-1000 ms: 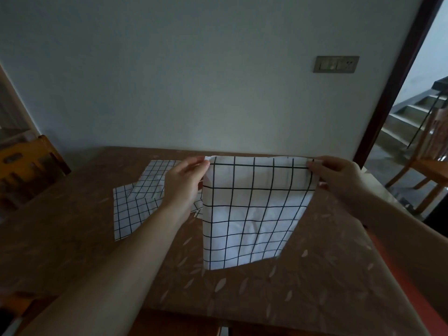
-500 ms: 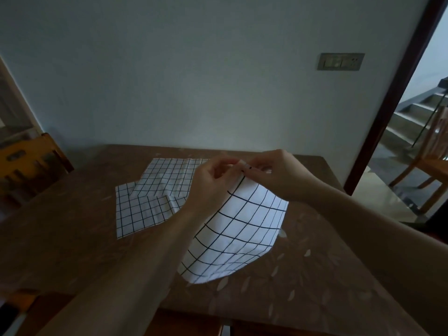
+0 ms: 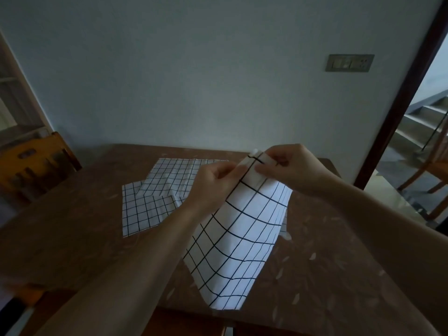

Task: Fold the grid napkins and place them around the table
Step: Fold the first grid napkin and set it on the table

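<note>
Left hand (image 3: 213, 177): pinching the napkin's top corner.
Right hand (image 3: 288, 166): pinching the matching corner beside it.
Held napkin (image 3: 240, 241): hanging doubled above the surface (image 3: 72, 226).
Risk: corners are meeting loosely, so edges may be slipping out of line, giving a skewed fold.
Other napkins (image 3: 155, 202): lying unfolded behind.

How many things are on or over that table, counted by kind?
Grid napkins held up: 1, pinched by left hand and right hand
Grid napkins lying on the table: at least 2
Hands: 2
Total: 5
</note>
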`<state>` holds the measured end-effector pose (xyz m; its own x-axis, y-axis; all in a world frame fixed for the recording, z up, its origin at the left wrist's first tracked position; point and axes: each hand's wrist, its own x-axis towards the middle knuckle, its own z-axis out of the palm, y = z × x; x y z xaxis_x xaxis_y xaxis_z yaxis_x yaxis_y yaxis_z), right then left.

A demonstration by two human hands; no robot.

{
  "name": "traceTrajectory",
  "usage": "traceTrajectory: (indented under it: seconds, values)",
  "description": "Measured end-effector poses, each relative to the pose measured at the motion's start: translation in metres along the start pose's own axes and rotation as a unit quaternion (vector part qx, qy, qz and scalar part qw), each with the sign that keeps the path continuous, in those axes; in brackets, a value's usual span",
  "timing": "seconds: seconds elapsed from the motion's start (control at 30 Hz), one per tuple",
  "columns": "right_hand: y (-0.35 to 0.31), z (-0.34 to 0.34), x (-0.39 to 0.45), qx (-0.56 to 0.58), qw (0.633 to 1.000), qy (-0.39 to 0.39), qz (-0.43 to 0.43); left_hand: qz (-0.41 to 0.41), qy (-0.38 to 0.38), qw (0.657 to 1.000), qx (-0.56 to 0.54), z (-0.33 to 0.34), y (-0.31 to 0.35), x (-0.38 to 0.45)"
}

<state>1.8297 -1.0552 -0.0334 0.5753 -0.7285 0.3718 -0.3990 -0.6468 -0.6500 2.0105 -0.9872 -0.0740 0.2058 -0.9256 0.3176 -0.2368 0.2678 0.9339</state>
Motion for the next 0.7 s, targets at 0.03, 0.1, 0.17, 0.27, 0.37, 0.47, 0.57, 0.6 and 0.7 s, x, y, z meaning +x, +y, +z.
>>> traceTrajectory:
  seconds: [0.03, 0.1, 0.17, 0.27, 0.37, 0.47, 0.57, 0.6, 0.7]
  values:
    - [0.005, -0.007, -0.002, -0.045, 0.997, -0.057, 0.018, 0.001, 0.015, 1.000, -0.006, -0.003, 0.000, 0.000]
    - [0.024, -0.021, -0.006, -0.157, 0.971, -0.165, 0.067, -0.005, 0.046, 0.999, -0.009, -0.013, -0.001, 0.000]
    - [0.042, -0.031, -0.013, -0.182, 0.963, -0.164, 0.110, -0.007, 0.085, 0.996, 0.005, -0.024, -0.004, 0.001]
    - [0.054, -0.035, -0.017, 0.010, 0.989, -0.018, 0.146, -0.041, 0.093, 0.995, 0.006, -0.035, -0.013, 0.005]
    - [0.047, -0.028, -0.019, 0.158, 0.971, 0.101, 0.146, -0.082, 0.009, 0.996, 0.022, -0.032, -0.019, 0.003]
    - [0.046, -0.024, -0.022, 0.257, 0.945, 0.107, 0.172, -0.085, 0.014, 0.996, 0.002, -0.029, -0.019, 0.001]
    - [0.049, -0.027, -0.026, 0.211, 0.953, 0.110, 0.186, -0.106, 0.042, 0.993, -0.011, -0.033, -0.021, 0.004]
    - [0.050, -0.028, -0.027, 0.217, 0.950, 0.122, 0.188, -0.117, 0.055, 0.991, -0.023, -0.034, -0.023, 0.006]
    - [0.048, -0.031, -0.029, 0.262, 0.935, 0.148, 0.188, -0.132, 0.071, 0.987, -0.052, -0.037, -0.024, 0.007]
